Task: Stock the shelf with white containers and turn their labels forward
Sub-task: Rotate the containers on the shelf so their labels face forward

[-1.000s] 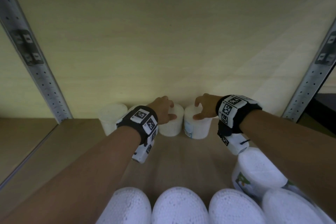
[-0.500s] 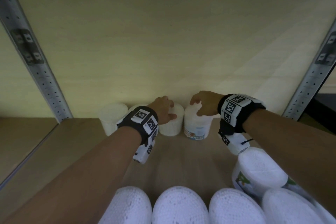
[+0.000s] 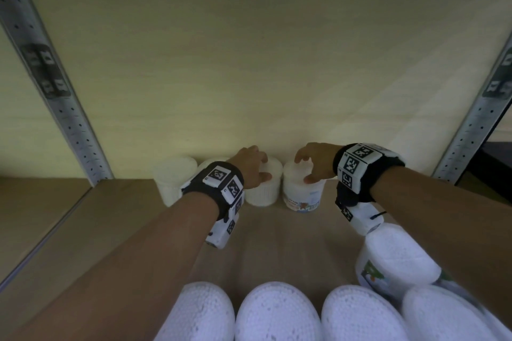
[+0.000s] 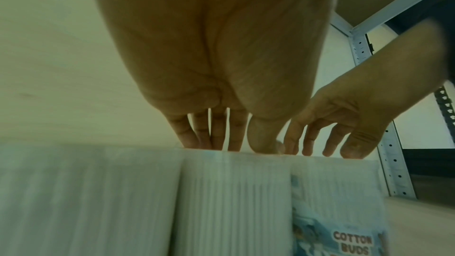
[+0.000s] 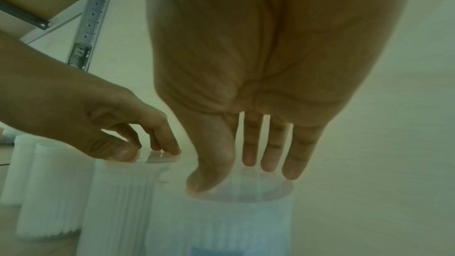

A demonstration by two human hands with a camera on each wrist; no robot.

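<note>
Several white ribbed containers stand in a row at the back of the wooden shelf [image 3: 277, 235]. My left hand [image 3: 261, 169] grips the lid of the third container [image 3: 261, 191] from above, thumb in front; its plain ribbed side [image 4: 234, 201] faces me. My right hand [image 3: 304, 170] grips the lid of the container on the right [image 3: 303, 194], thumb and fingers spread over the top [image 5: 236, 178]. That container's blue "COTTON BUDS" label [image 4: 352, 240] faces forward. Two more plain containers [image 3: 174, 180] stand to the left, one partly hidden by my left wrist.
Several white container lids [image 3: 277, 313] fill the near edge, and one labelled container [image 3: 396, 260] stands under my right forearm. Perforated metal uprights [image 3: 69, 119] [image 3: 471, 130] frame the bay. Bare shelf board lies between the rows, and the back wall is right behind the far row.
My right hand has twisted the right container, so its label has come round to the front. The left hand has stayed on its container.
</note>
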